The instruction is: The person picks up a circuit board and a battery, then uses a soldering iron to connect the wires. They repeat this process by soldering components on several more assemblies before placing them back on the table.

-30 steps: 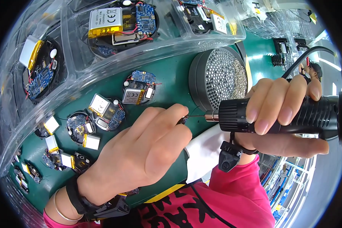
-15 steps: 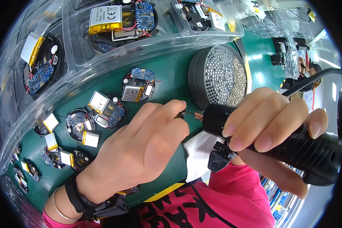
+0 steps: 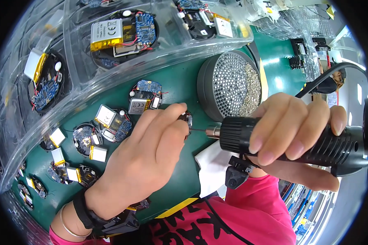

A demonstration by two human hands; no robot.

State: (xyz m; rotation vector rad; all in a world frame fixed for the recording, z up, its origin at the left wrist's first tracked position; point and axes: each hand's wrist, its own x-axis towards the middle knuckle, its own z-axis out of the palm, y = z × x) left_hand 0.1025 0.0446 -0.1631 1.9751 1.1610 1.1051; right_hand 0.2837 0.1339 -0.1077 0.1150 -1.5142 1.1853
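Observation:
My right hand (image 3: 296, 130) is wrapped round a black electric screwdriver (image 3: 237, 132), whose thin bit points left. The bit's tip meets the edge of a small dark electronic assembly (image 3: 187, 119). My left hand (image 3: 145, 151) pinches that assembly between thumb and fingers, and mostly hides it. Just right of it stands a round dark grey screw tray (image 3: 229, 81) with a perforated top and a heap of tiny screws (image 3: 251, 92) on its right side. Beyond my left hand lies a round circuit-board assembly (image 3: 145, 96) with a silver battery.
More round board assemblies (image 3: 86, 139) with pouch batteries lie on the green mat (image 3: 180, 167) to the left. A clear plastic tray (image 3: 110, 77) of similar assemblies spans the far side. White paper (image 3: 208, 167) lies below the screwdriver. A person (image 3: 329, 83) sits far right.
Both hands have shifted slightly; the left has moved a little left, showing more of the assembly. The screwdriver has turned closer to level, and more of its bit shows.

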